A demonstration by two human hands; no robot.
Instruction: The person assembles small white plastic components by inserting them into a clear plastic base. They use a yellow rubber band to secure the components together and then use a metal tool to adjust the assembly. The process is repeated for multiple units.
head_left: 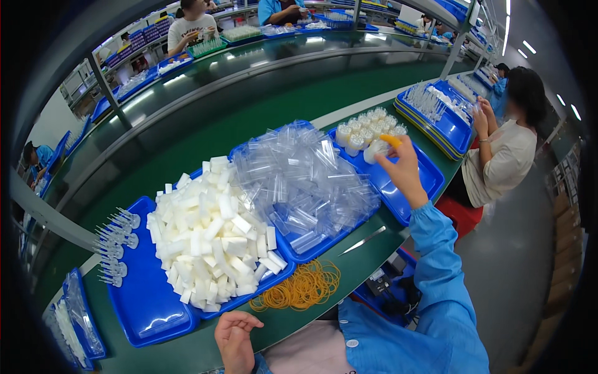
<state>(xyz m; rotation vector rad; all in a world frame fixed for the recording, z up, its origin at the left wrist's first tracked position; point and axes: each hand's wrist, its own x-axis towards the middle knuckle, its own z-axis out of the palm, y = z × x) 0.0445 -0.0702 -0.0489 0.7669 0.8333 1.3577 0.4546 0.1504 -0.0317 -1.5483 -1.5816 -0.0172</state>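
Note:
My right hand (402,167) reaches over the right-hand blue tray (398,198), an orange cover on one fingertip. Thumb and fingers close on a bundle of clear tubes with white ends (374,151), beside several similar bundles (367,126) standing in rows. My left hand (235,340) hovers by the near table edge, palm turned up, fingers loosely bent and holding nothing. Close to it lies a pile of yellow-orange rubber bands (300,287). White foam blocks (212,240) heap up in the middle-left tray, and loose clear plastic tubes (305,177) fill the tray beside them.
Pointed metal tweezers (362,240) lie on the green table (380,246). At far left, a blue tray (149,305) has clear stemmed pieces (115,246) along its edge. Stacked trays (439,118) stand at the right, near a seated co-worker (504,140). Other people sit across the conveyor.

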